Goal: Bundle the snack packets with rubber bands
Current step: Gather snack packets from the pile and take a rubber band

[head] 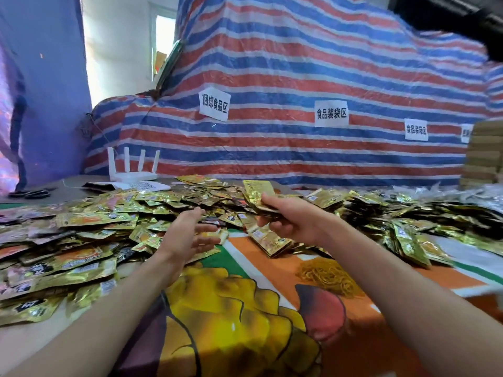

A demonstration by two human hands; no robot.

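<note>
A wide heap of gold foil snack packets (114, 213) covers the table from left to right. My right hand (288, 219) grips a small stack of gold packets (257, 194), lifted above the heap at the centre. My left hand (187, 232) hovers open, palm turned toward the right hand, fingers straight, holding nothing. A pile of yellow rubber bands (330, 276) lies on the printed cloth under my right forearm. Another small group of packets (269, 240) lies just below my right hand.
A colourful printed cloth (239, 322) covers the near table. A striped tarp (299, 104) with paper signs forms the back wall. A white router (133, 170) stands at the back left. Black scissors (30, 193) lie far left. Stacked cardboard (484, 153) rises at the right.
</note>
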